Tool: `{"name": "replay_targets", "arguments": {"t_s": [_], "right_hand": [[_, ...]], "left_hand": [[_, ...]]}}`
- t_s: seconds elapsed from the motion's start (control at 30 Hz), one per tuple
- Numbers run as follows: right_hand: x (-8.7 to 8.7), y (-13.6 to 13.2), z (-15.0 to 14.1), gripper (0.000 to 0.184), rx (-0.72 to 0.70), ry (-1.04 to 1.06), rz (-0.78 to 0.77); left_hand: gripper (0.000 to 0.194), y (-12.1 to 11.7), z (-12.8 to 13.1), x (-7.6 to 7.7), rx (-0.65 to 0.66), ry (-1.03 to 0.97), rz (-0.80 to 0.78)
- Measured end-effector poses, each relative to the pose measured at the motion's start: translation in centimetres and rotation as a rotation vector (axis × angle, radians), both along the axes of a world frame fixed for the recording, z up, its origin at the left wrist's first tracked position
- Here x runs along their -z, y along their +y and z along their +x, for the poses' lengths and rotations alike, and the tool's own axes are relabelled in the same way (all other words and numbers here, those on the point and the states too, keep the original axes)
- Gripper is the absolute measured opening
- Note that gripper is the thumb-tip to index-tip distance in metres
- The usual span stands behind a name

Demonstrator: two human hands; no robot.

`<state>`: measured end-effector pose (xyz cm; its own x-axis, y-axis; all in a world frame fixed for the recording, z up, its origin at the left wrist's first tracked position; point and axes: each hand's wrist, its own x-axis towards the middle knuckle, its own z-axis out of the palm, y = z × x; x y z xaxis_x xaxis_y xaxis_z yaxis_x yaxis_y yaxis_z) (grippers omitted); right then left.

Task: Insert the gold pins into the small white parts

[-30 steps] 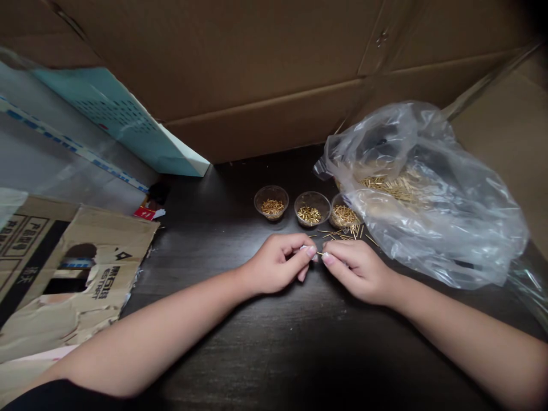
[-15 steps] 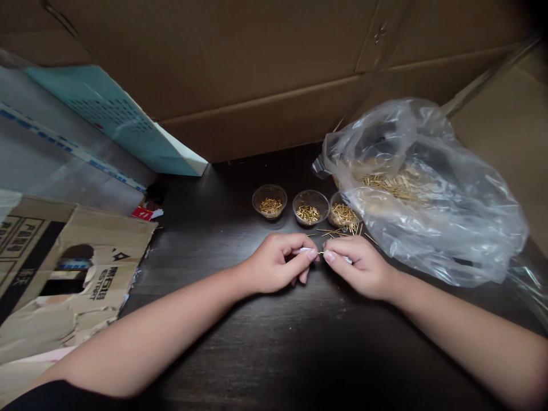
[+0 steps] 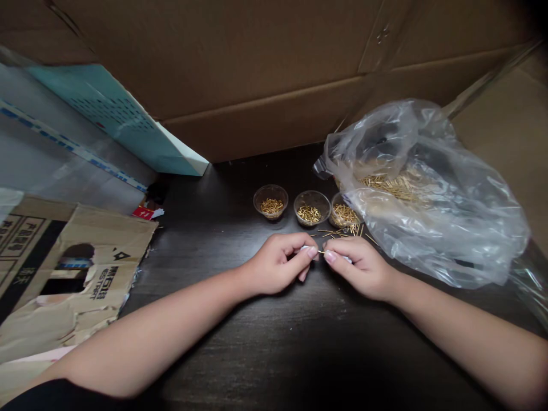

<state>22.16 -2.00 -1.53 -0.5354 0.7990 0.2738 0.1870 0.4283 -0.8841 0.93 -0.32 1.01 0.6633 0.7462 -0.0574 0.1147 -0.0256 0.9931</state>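
Between my two hands runs a thin brass-coloured pin, pinched from both ends by thumb and forefinger. My left hand is closed on its left end, my right hand on its right end. Something white shows at the fingers of both hands; whether it is tape or paper I cannot tell. Just beyond the hands, several loose long pins lie on the dark table. Behind them stand a left clear cup, a middle cup and a right cup, each holding small brass pieces.
A large clear plastic bag with many long pins inside bulges at the right, against the right cup. Cardboard walls off the back. Torn printed cardboard lies left, near a pale blue panel and a small red packet.
The hands keep nearly the same place and grip. Slightly more of the pin seems to show between the fingertips. The whole view has shifted very slightly.
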Motion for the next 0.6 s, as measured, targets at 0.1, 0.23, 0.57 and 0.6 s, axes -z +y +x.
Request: {"name": "replay_targets", "arguments": {"t_s": [0.1,0.23,0.57,0.6], "right_hand": [[-0.03,0.01,-0.06,0.038,-0.004,0.004,-0.002],[-0.03,-0.10,-0.01,0.037,-0.009,0.009,-0.013],[-0.54,0.22,-0.13,0.038,-0.105,0.113,-0.085],[-0.58,0.26,-0.14,0.039,-0.111,0.117,-0.088]], "left_hand": [[0.030,-0.02,-0.04,0.05,0.002,0.005,0.016],[0.031,-0.07,-0.04,0.12,-0.008,0.002,0.029],[0.039,0.33,-0.25,0.12,0.060,-0.067,-0.178],[0.039,0.42,-0.28,0.11,0.073,-0.075,-0.194]]}}
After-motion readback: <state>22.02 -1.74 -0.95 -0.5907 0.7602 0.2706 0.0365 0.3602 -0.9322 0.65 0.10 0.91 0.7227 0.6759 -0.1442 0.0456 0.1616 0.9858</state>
